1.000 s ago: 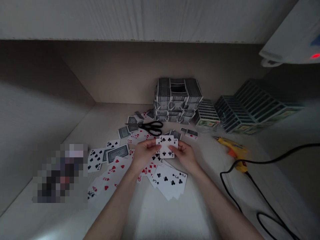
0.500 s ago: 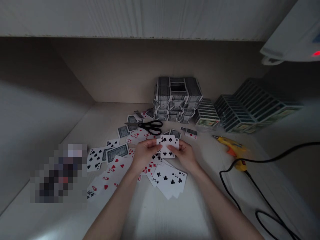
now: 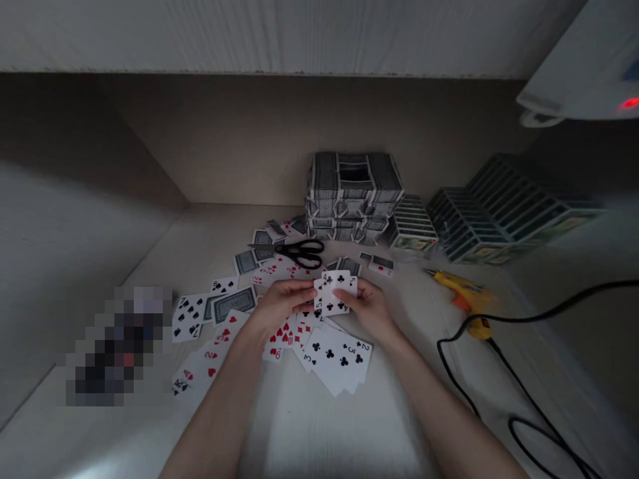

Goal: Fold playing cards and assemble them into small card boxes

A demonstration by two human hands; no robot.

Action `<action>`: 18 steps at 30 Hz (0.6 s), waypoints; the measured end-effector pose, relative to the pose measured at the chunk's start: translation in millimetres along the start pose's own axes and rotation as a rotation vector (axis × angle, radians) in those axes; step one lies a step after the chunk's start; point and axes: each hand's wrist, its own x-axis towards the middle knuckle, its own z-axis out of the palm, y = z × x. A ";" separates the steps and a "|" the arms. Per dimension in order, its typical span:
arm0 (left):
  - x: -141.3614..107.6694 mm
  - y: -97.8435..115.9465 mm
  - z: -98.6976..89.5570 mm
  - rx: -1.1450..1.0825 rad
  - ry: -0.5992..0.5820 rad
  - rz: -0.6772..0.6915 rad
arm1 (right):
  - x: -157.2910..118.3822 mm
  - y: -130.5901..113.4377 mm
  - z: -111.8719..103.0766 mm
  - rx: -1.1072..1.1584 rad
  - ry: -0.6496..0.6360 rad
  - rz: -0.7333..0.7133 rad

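Observation:
Two overlapping playing cards, a four of clubs on top of a five, are held face up between my hands. My right hand pinches their right side, its thumb on the face of the four. At the left edge, my left hand has its thumb and fingers closed on the five's border. Below the hands lies a fan of club cards, with heart and diamond cards beside it. Black-handled scissors rest on other cards just beyond my left hand.
A block built of folded cards stands against the back wall. To its right are smaller card structures. A yellow glue gun with a black cord lies at right. More loose cards spread leftward, and a shelf edge overhangs.
My left hand has drawn slightly left, its thumb sliding from the card faces to their left edge. The four of clubs now sits a little tilted over the five.

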 end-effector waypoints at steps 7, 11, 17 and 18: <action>3.3 -7.3 4.1 0.037 -0.100 0.002 | -1.6 -1.8 1.1 0.020 0.010 -0.003; 5.3 -12.5 8.7 0.074 -0.064 0.044 | -1.8 -0.3 2.1 0.008 0.028 -0.010; 6.3 -14.3 19.3 0.141 0.066 0.117 | -1.2 5.4 2.7 -0.026 0.017 -0.038; 6.4 -14.5 21.0 0.133 0.090 0.125 | -1.2 5.3 2.6 -0.023 0.016 -0.042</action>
